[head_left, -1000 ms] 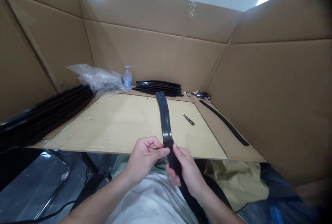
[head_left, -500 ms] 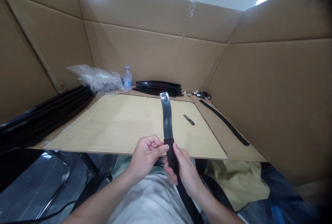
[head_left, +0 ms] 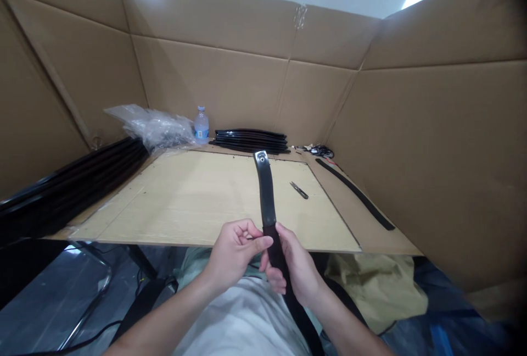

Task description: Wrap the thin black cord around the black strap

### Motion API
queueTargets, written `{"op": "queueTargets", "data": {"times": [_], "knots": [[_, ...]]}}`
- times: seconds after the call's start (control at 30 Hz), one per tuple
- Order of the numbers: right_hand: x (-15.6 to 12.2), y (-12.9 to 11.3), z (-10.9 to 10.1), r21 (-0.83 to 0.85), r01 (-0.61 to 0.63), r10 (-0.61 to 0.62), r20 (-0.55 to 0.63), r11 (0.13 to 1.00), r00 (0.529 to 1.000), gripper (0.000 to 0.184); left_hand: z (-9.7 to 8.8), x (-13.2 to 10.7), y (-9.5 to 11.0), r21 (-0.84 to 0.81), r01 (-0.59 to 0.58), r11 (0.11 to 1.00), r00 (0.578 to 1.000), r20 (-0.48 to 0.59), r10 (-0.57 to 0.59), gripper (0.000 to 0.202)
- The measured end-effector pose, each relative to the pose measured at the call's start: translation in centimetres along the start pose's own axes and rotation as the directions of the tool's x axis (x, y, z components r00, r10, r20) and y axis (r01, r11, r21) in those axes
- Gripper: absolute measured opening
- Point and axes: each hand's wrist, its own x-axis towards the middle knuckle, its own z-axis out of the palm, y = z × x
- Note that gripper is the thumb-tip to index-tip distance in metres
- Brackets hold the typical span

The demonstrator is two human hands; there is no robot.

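Centrally, a black strip [head_left: 267, 191] rises from the lower middle of the frame toward the middle, its bare far end bent slightly and ending in a shiny tip [head_left: 261, 156] with a small round hole. A dark sleeve [head_left: 276, 251] covers its nearer part, and the covered length runs down to the bottom edge, right of centre. The left hand [head_left: 239, 249] has thumb and forefinger pinched on the left edge of the sleeve, just below its mouth. The right hand [head_left: 294, 262] is closed around the sleeve, thumb along the right side and fingers curled beneath.

Behind the strip, mid-frame, lies a pale board [head_left: 197, 196] on the desk [head_left: 373, 239]. A pair of snips [head_left: 299, 190] rests on the board, right of the strip (its pointed end toward the upper left). Farther right, a second strip [head_left: 356, 194] lies slantwise on the brown margin, with tangled cables [head_left: 321, 150] beyond its far end.

Along the back, a stack [head_left: 251, 140] of black strips sits just above the middle of the frame, with a bottle [head_left: 201, 125] upright at its left. Beside the bottle is crumpled clear plastic [head_left: 160, 128], near a long dark pile [head_left: 74, 180] at the left edge. Cardboard walls [head_left: 226, 70] enclose three sides. Tan cloth [head_left: 370, 290] hangs at the lower right, and a white shirt [head_left: 234, 317] fills the bottom centre.
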Motion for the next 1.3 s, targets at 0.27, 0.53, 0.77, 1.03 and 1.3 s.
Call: {"op": "queueTargets", "data": {"times": [0.27, 0.53, 0.77, 1.03, 1.3], "knots": [[0.1, 0.2, -0.1, 0.053, 0.271, -0.276, 0.189, 0.961, 0.942, 0.051, -0.5, -0.1, 0.9, 0.009, -0.057, 0.998, 0.988, -0.144, 0.058, 0.029], [-0.3, 0.1, -0.2, 0.064, 0.298, -0.305, 0.146, 0.952, 0.941, 0.024, -1.1, 0.1, 1.0, 0.072, -0.096, 0.993, 0.975, -0.193, 0.108, 0.032], [0.3, 0.4, -0.4, 0.064, 0.362, -0.367, 0.208, 0.93, 0.907, 0.018, -1.0, 0.1, 0.5, -0.066, -0.105, 0.992, 0.988, -0.116, 0.097, 0.038], [-0.3, -0.1, -0.7, 0.016, 0.329, -0.322, 0.258, 0.944, 0.911, 0.029, -0.9, -0.1, -0.2, -0.135, -0.087, 0.987, 0.993, -0.092, 0.074, 0.03], [-1.0, -1.2, -0.8, 0.102, 0.412, -0.424, 0.268, 0.906, 0.865, 0.024, -0.8, -0.4, -0.2, -0.064, -0.147, 0.987, 0.98, -0.146, 0.137, 0.028]]}}
